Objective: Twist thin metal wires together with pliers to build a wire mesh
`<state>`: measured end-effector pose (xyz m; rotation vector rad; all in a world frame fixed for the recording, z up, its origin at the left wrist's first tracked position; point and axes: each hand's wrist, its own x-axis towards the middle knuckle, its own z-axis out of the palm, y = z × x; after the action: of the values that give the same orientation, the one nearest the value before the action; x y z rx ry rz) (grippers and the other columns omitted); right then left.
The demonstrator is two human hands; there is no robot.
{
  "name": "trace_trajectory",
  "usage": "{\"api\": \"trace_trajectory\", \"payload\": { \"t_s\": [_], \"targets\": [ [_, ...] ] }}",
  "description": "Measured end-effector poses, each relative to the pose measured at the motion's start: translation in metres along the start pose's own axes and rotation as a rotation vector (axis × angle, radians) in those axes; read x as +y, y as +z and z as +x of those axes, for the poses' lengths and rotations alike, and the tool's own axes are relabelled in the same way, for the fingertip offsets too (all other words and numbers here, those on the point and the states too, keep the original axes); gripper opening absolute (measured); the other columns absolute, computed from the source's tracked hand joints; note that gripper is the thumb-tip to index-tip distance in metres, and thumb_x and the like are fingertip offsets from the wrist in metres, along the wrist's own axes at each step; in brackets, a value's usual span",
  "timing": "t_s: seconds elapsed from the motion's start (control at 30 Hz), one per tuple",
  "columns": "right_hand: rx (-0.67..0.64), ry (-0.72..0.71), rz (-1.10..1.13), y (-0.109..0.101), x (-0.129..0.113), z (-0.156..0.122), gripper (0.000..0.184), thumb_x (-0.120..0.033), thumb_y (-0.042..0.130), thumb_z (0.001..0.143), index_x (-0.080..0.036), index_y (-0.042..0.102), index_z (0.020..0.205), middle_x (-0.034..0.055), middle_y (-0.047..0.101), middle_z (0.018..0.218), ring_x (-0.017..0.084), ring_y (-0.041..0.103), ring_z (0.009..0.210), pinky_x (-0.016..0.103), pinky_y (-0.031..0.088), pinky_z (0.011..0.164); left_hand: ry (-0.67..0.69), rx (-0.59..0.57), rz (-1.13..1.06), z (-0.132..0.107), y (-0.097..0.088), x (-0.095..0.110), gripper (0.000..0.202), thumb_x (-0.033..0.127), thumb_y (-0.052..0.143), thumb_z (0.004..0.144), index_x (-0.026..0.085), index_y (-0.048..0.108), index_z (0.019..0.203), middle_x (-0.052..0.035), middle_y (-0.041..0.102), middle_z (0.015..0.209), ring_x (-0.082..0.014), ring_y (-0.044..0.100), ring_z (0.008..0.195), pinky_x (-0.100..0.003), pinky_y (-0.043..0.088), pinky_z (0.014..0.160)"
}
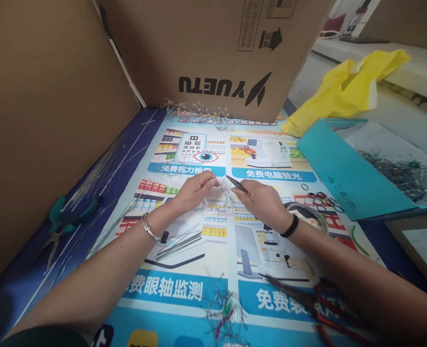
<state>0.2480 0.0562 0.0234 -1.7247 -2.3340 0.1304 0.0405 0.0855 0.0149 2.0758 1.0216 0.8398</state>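
Observation:
My left hand (pixel 198 188) is closed in a pinch on a thin, bent wire piece (pixel 226 200) that loops down between my hands. My right hand (pixel 262 201) grips a dark, slim tool with a pointed tip (pixel 237 184); its exact kind is hard to tell. That tip points up and left, close to the wire. Under my left forearm lie several straight wire lengths (pixel 180 242). A coil of wire (pixel 316 214) rests beside my right wrist, with several black rings (pixel 320 196) just beyond it.
Red-handled pliers (pixel 316 303) lie below my right forearm; teal-handled pliers (pixel 69 217) are at left. A wire tangle (pixel 226 311) sits in front. Wire shapes (pixel 220 120) stand by the cardboard wall (pixel 206 53). At right are a blue box (pixel 338 178) of wire scraps and a yellow bag (pixel 343 91).

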Motion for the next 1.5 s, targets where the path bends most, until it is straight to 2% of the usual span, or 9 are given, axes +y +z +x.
{"api": "trace_trajectory", "payload": {
  "t_s": [0.17,0.3,0.57,0.9,1.2,1.5],
  "targets": [
    [0.096,-0.06,-0.02,0.009,0.001,0.002,0.035,-0.046,0.035,0.091,-0.019,0.056,0.081,0.004,0.062,0.076,0.016,0.054,0.067,0.026,0.026,0.055,0.027,0.043,-0.028,0.0,0.003,-0.002,0.029,0.035,0.035,0.093,0.018,0.059,0.087,-0.0017,0.058,0.083,-0.0133,0.055,0.081,-0.025,0.042,0.076],
    [0.143,-0.079,-0.027,0.012,0.003,0.001,0.037,-0.045,0.034,0.092,-0.018,0.058,0.082,0.005,0.062,0.076,0.016,0.054,0.069,0.027,0.027,0.056,0.018,0.02,-0.054,-0.001,0.005,-0.001,0.03,0.038,0.036,0.093,0.019,0.058,0.084,-0.0011,0.057,0.081,-0.0124,0.053,0.075,-0.023,0.042,0.071],
    [0.215,-0.14,-0.057,0.016,0.009,-0.002,0.038,-0.044,0.035,0.092,-0.017,0.059,0.083,0.0057,0.063,0.077,0.017,0.054,0.071,0.027,0.03,0.059,0.076,0.011,-0.053,0.0,0.007,0.003,0.031,0.036,0.035,0.093,0.018,0.055,0.077,-0.0016,0.056,0.079,-0.0142,0.053,0.08,-0.027,0.041,0.078],
    [0.284,-0.228,-0.148,0.014,0.007,-0.003,0.034,-0.039,0.038,0.092,-0.016,0.06,0.078,0.0061,0.061,0.072,0.016,0.052,0.069,0.027,0.031,0.061,0.045,0.007,-0.14,-0.002,0.008,0.005,0.032,0.039,0.035,0.093,0.018,0.052,0.075,0.0002,0.051,0.074,-0.0123,0.05,0.072,-0.024,0.041,0.07],
    [0.47,-0.347,-0.234,0.016,0.011,0.0,0.029,-0.036,0.046,0.089,-0.017,0.058,0.07,0.0034,0.056,0.064,0.015,0.046,0.063,0.026,0.03,0.059,0.031,-0.029,-0.162,-0.003,0.007,0.011,0.034,0.039,0.036,0.093,0.017,0.05,0.071,0.0012,0.05,0.07,-0.0108,0.048,0.067,-0.023,0.039,0.067],
    [0.492,-0.42,-0.341,0.012,0.016,0.001,0.023,-0.03,0.05,0.085,-0.018,0.058,0.068,0.0033,0.054,0.064,0.016,0.043,0.065,0.029,0.029,0.064,-0.017,-0.05,-0.189,-0.003,0.007,0.008,0.035,0.041,0.037,0.093,0.017,0.051,0.072,0.0013,0.052,0.07,-0.0101,0.049,0.064,-0.023,0.04,0.064]
  ]
}}
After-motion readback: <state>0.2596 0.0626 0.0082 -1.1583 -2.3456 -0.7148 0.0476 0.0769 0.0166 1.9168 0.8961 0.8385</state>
